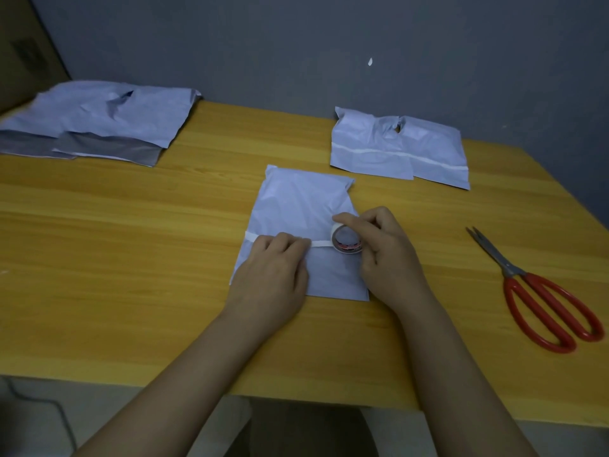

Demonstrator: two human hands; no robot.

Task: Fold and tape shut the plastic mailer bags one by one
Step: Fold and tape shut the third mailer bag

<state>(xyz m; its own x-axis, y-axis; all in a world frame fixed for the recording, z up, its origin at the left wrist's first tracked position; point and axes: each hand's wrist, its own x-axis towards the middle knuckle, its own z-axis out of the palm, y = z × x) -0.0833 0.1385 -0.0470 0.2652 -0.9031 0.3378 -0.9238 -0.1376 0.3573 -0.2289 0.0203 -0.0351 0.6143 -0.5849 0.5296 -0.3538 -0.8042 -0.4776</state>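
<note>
A folded white plastic mailer bag (303, 202) lies in the middle of the wooden table (131, 245). A strip of white tape (321, 244) runs across it from its left edge to a small tape roll (346, 243). My left hand (276, 272) presses the tape down on the bag with its fingers bent over the strip. My right hand (385, 255) grips the tape roll on the bag's right side, index finger over the top of the roll.
Two taped mailer bags (395, 150) lie at the back right. A loose pile of open mailer bags (99, 120) lies at the back left. Red-handled scissors (540, 295) rest on the table at the right. A grey wall stands behind.
</note>
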